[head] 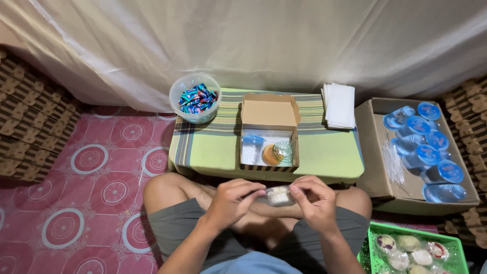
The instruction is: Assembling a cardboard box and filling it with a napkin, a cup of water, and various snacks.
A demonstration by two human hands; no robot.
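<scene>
Both my hands hold one small clear plastic-wrapped snack [277,195] over my lap. My left hand [232,200] grips its left end and my right hand [314,199] pinches its right end. Just beyond them, on a low table with a green striped cloth [213,149], stands an open cardboard box [269,133]. Inside the box lie a water cup [252,147] with a blue lid and a round wrapped pastry [277,152].
A clear bowl of small wrapped sweets [195,97] sits at the table's far left, a stack of white napkins [340,105] at its far right. A carton of blue-lidded water cups [423,149] stands to the right. A green basket of wrapped snacks [413,249] is by my right knee. Folded boxes [28,122] are stacked on the left.
</scene>
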